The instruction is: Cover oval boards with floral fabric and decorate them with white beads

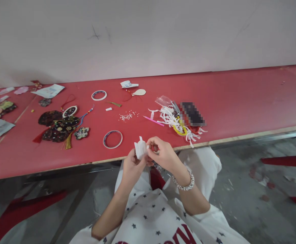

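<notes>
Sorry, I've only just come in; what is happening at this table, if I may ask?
A seated person holds a small white piece in the left hand, while the right hand pinches at its edge. Before them on the red table lie two tape rolls, scattered white bits, a pink pencil and, further left, dark patterned fabric pieces.

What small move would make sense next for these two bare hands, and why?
Perhaps folding down a loose end of the small white papery piece: ends stick up from its top, the left hand holds it, and the right hand is already close at its side.
</notes>
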The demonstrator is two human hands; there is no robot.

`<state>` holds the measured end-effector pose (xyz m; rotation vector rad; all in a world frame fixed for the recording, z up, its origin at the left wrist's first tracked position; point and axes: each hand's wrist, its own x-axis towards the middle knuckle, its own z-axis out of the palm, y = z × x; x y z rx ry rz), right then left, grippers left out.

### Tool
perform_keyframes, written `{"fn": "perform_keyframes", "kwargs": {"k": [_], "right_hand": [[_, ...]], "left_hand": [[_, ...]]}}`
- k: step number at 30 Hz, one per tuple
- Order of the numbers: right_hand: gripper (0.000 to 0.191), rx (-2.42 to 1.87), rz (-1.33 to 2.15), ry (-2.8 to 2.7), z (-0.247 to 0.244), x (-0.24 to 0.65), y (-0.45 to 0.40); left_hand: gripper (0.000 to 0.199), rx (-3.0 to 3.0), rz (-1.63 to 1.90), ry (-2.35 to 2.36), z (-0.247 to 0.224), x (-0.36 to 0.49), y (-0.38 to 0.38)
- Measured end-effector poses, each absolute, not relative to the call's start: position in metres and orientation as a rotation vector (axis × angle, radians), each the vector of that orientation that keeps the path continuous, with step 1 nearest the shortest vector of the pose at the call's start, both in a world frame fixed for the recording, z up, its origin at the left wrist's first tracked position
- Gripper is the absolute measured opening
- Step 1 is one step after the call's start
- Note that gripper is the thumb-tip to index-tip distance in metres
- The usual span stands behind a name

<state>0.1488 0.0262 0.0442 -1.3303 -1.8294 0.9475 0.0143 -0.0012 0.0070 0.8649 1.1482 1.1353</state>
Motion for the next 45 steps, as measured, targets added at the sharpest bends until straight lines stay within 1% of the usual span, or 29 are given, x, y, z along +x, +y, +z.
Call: {"fn": "perform_keyframes", "kwargs": {"k": [10, 20, 25, 27, 30, 32, 36, 38, 40, 42, 45], "right_hand": [[0.014, -1.346, 0.950, -1.856, 0.045, 0.149, 0.028], [0.013, -1.339, 1.035, -1.877, 0.042, 0.154, 0.032], [0.012, -1.309, 1.107, -1.912, 0.043, 0.161, 0.036], [0.019, -1.283, 1.146, -1.923, 0.047, 0.163, 0.036], [0.036, -1.262, 1.189, -1.935, 0.053, 0.165, 0.037], [0.040, -1.260, 1.184, -1.953, 0.057, 0.166, 0.036], [0.039, -1.275, 1.192, -1.920, 0.057, 0.166, 0.035], [0.032, -1.301, 1.207, -1.882, 0.054, 0.168, 0.035], [0.021, -1.335, 1.247, -1.845, 0.051, 0.170, 0.035], [0.017, -1.303, 1.376, -1.806, 0.047, 0.172, 0.035], [0.021, -1.129, 1.594, -1.707, 0.043, 0.173, 0.036]], "left_hand": [[0.040, 0.853, 1.119, 1.190, 0.007, 0.016, 0.000], [0.031, 0.910, 1.091, 1.162, 0.005, 0.014, -0.003], [0.033, 0.943, 1.033, 1.159, 0.008, 0.009, -0.005], [0.032, 0.960, 0.997, 1.156, 0.010, 0.008, -0.006], [0.032, 0.978, 0.966, 1.129, 0.014, 0.006, -0.007], [0.033, 0.987, 0.959, 1.104, 0.015, 0.005, -0.007], [0.035, 0.998, 0.956, 1.059, 0.017, 0.004, -0.008], [0.035, 1.000, 0.958, 1.038, 0.018, 0.002, -0.008], [0.033, 1.017, 0.954, 1.006, 0.020, 0.000, -0.010], [0.031, 1.039, 0.941, 0.957, 0.022, -0.003, -0.012], [0.031, 1.035, 0.928, 0.886, 0.028, -0.005, -0.016]]}}
